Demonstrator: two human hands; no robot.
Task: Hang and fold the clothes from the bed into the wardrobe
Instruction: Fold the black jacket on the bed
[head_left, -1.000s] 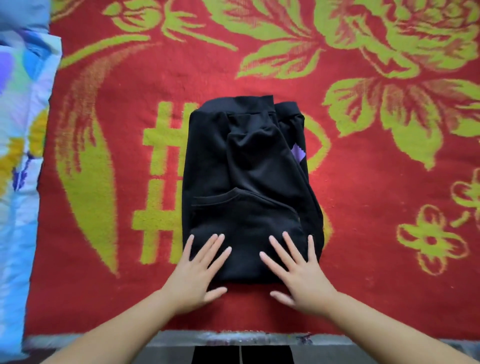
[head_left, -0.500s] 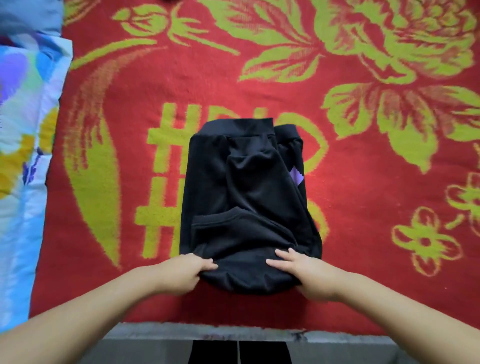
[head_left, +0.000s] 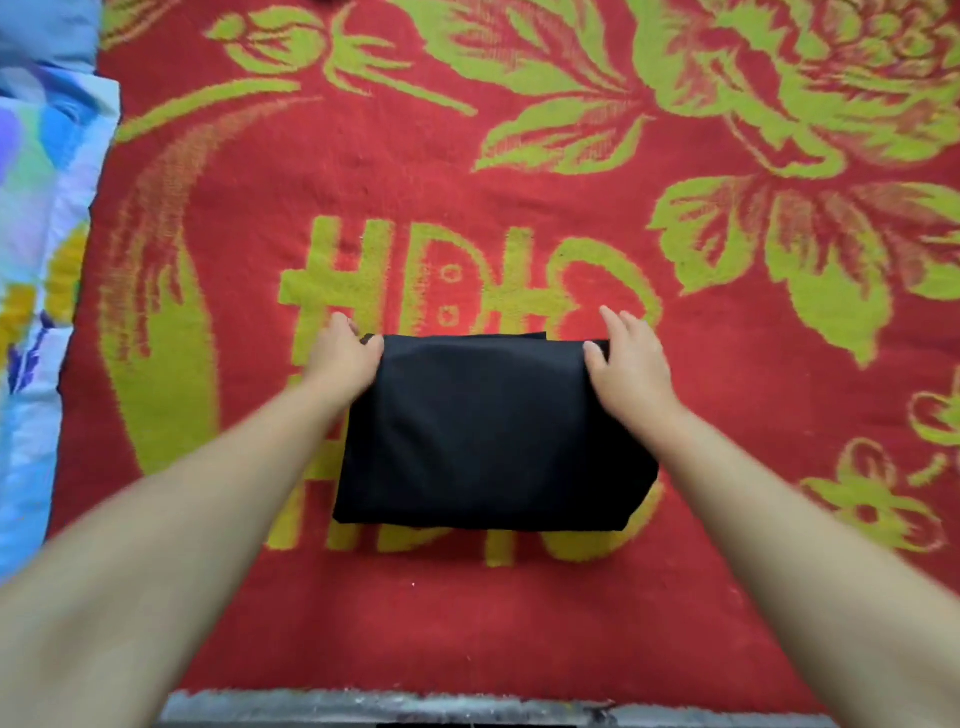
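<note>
black garment (head_left: 488, 436) lies folded into a compact rectangle on the red flowered blanket (head_left: 415, 166), in the middle of it side to side and nearer the near edge than the far one. long axis runs left to right, across the person's front. left hand (head_left: 345, 358) sits on the far left corner of the bundle, right hand (head_left: 626, 364) on the far right corner, so each hand has its own end and neither is nearer than the other. both hands look curled over the far edge with thumbs on top of the cloth, gripping the folded layer; fingers under the fold are hidden, so how deep the grip goes can't be told. the far edge shows a thin second layer sticking out just beyond the top one, so the fold seems nearly squared but not perfectly flush. judgement: the fold is about done, next step is likely pressing flat or lifting the bundle for the wardrobe, which isn't in view. with the long axis crosswise and hands at both ends, a two-handed lift would suit; the risk is loose layers sliding open. a pale blue patterned quilt (head_left: 36, 260) lies along the blanket's left edge, well apart from the garment.
</note>
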